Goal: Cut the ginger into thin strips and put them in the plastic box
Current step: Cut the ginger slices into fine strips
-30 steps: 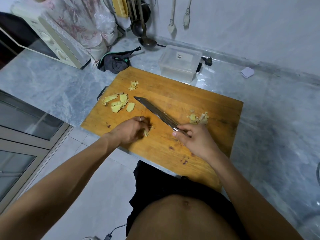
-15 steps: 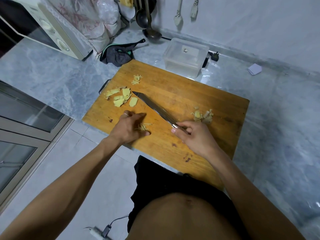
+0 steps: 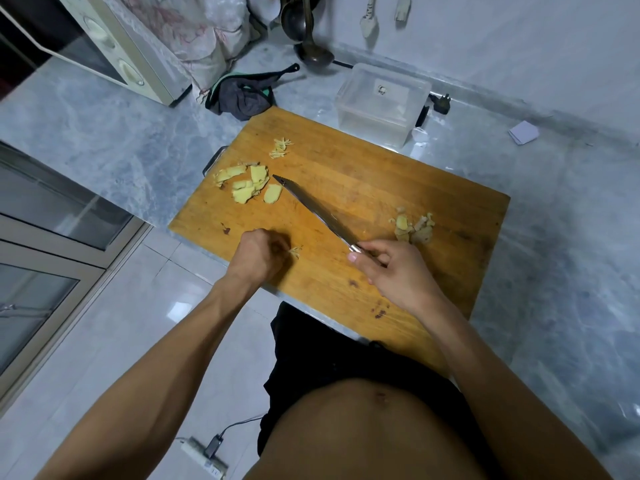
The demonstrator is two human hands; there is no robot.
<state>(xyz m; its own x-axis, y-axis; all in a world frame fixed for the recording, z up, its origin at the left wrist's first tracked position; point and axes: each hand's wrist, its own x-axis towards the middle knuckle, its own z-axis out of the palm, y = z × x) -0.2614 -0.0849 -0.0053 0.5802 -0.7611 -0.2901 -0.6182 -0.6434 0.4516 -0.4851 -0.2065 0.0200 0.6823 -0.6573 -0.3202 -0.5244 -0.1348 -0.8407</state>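
Observation:
On the wooden cutting board (image 3: 374,188), flat ginger slices (image 3: 247,183) lie at the left, a small heap of thin strips (image 3: 280,148) sits beyond them, and ginger scraps (image 3: 414,226) lie at the right. My left hand (image 3: 259,256) is closed over a few ginger strips (image 3: 295,251) near the board's front edge. My right hand (image 3: 391,271) grips the handle of a knife (image 3: 311,209), whose blade lies low over the board and points toward the slices. The clear plastic box (image 3: 381,103) stands open beyond the board's far edge.
A microwave (image 3: 107,46) and a plastic bag (image 3: 194,32) stand at the back left, with a dark cloth (image 3: 244,97) and a ladle (image 3: 306,36) near the wall. A folded paper (image 3: 523,132) lies at the right. The counter edge drops to the floor at my left.
My left hand has curled into a fist around the strips at the board's front edge. The knife has stayed in about the same place in my right hand.

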